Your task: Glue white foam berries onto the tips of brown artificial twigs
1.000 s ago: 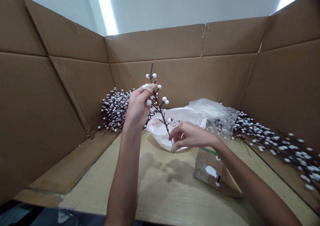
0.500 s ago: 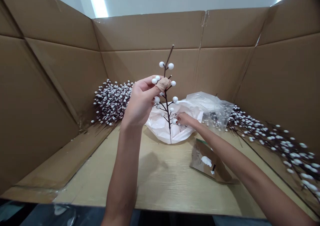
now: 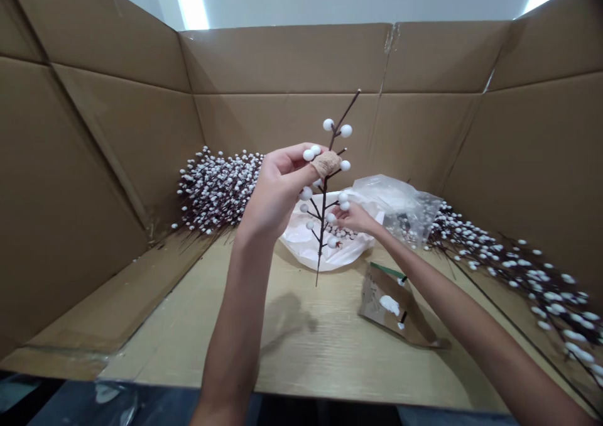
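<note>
A dark brown artificial berry branch (image 3: 323, 206) with white balls on short side twigs is held up, tilted, its top leaning right. My left hand (image 3: 277, 184) pinches it at the upper middle, with a tan bandage wrapped on the thumb. Just behind the branch's lower twigs is my right hand (image 3: 355, 217), its fingers curled and pinched together. Whatever is in those fingertips is hidden or too small to make out. Beneath the right hand, a white plastic bag (image 3: 301, 245) lies opened out, with small white balls (image 3: 346, 232) in it.
Bunches of white-berry branches lie at the left (image 3: 219, 190) and along the right side (image 3: 499, 256). A clear plastic bag (image 3: 396, 193) sits behind the white one. A brown cardboard piece with white glue (image 3: 389, 305) stands on the table (image 3: 325, 350). Cardboard walls (image 3: 282, 61) enclose the space.
My left hand and the branch have shifted right, and the branch leans more. My right hand has risen slightly from the balls in the white bag toward the branch.
</note>
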A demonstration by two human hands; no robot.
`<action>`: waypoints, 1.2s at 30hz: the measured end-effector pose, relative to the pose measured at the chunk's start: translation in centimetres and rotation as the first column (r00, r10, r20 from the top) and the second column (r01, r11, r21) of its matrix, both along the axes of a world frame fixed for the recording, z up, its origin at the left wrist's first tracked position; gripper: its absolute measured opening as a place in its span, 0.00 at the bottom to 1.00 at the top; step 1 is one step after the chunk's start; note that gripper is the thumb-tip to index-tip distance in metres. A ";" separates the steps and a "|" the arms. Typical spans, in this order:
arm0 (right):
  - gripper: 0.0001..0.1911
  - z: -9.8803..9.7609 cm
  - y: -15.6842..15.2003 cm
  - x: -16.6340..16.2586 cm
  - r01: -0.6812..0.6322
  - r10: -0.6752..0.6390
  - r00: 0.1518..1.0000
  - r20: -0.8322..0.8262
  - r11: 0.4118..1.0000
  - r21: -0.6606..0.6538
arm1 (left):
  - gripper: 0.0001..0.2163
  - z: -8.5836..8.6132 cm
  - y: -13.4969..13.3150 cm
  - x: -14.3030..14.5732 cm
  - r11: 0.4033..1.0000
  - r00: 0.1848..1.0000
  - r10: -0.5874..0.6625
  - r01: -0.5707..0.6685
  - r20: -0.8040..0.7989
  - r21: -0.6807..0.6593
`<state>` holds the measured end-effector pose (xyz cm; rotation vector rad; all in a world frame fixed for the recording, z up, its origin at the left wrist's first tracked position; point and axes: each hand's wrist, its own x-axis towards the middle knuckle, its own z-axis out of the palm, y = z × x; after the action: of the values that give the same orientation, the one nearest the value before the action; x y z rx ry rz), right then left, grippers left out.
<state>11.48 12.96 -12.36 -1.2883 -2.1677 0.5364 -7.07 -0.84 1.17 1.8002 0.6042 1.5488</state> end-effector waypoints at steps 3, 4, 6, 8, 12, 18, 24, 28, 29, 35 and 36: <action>0.19 2.1 -2.4 1.7 -0.128 0.115 0.961 -0.250 0.991 -0.035 | 0.05 0.1 0.2 0.0 1.000 1.000 0.007 -0.007 -0.006 -0.006; 0.20 2.9 -3.4 2.1 -0.217 0.170 0.891 -0.420 0.974 -0.065 | 0.05 0.1 0.3 0.0 1.000 1.000 0.004 -0.004 -0.006 -0.010; 0.19 4.4 -5.4 2.7 -0.348 0.209 0.735 -0.645 0.933 -0.095 | 0.04 0.0 0.4 0.1 1.000 1.000 -0.004 0.004 -0.006 -0.017; 0.16 5.8 -7.3 2.7 -0.410 0.215 0.650 -0.729 0.906 -0.099 | 0.04 -0.1 0.7 0.3 1.000 1.000 0.004 -0.004 -0.008 -0.017; 0.12 7.9 -10.1 1.9 -0.463 0.280 0.509 -0.814 0.886 0.016 | 0.03 -0.5 1.0 1.1 0.999 0.999 0.024 -0.024 -0.022 -0.033; 0.12 9.9 -11.9 1.6 -0.255 0.275 0.505 -0.818 0.953 0.163 | 0.04 -1.1 1.1 2.3 0.996 0.998 -0.051 0.048 -0.048 -0.079; 0.12 10.6 -12.9 2.0 -0.145 0.352 0.495 -0.794 0.935 0.324 | 0.03 -1.3 0.9 2.9 0.998 0.999 -0.016 0.013 -0.042 -0.066; 0.11 10.6 -13.3 1.6 -0.114 0.362 0.528 -0.768 0.927 0.358 | 0.03 -1.4 0.7 3.3 0.998 0.999 -0.021 0.020 -0.026 -0.055; 0.11 10.6 -13.3 1.5 -0.105 0.361 0.532 -0.766 0.926 0.363 | 0.03 -1.4 0.6 3.3 0.998 0.999 -0.023 0.022 -0.025 -0.059; 0.10 10.3 -13.5 0.9 -0.043 0.395 0.537 -0.745 0.895 0.444 | 0.03 -1.2 0.1 3.7 0.999 1.000 -0.018 0.017 -0.009 -0.040; 0.09 10.3 -13.6 0.9 -0.022 0.391 0.548 -0.739 0.890 0.455 | 0.03 -1.2 0.0 3.8 0.999 1.000 -0.010 0.009 -0.012 -0.034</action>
<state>12.34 -0.60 -2.11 -0.3722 -1.4850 0.5901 -3.28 -0.82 0.01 1.7860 0.6233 1.5136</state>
